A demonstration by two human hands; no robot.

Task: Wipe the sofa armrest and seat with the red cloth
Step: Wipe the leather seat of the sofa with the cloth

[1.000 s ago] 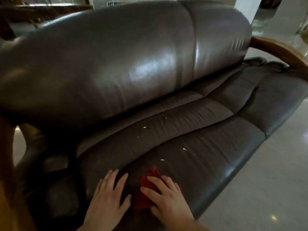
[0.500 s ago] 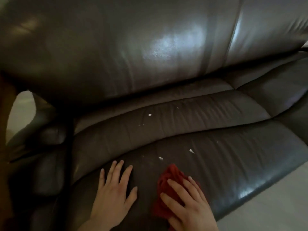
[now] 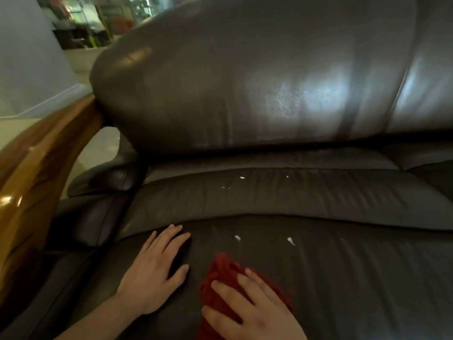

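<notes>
- Two hands sit low in my view, both on the near seat (image 3: 343, 278) of the dark leather sofa.
- I see my left hand (image 3: 157, 273) lying flat, palm down, fingers (image 3: 171, 239) spread wide on bare leather; it holds nothing.
- My right hand (image 3: 252, 307) is pressed flat on the red cloth (image 3: 218, 273), fingers splayed over it, not curled round it.
- That cloth lies bunched on the seat just right of my left hand, apart from it; part of it pokes out on the far side of my right fingertips.
- Several white specks (image 3: 291, 240) dot the seat just beyond the cloth, and a few more lie on the far seat panel, near the backrest (image 3: 245, 82).
- At left I see the wooden armrest (image 3: 31, 173) curving from the near edge up to the backrest, glossy, with a bright glint on it.
- Between armrest and seat sits a padded leather side cushion (image 3: 103, 179).
- Past the backrest's left end I make out a pale wall (image 3: 24, 57) and blurred shelving; I cannot tell what is on it.
</notes>
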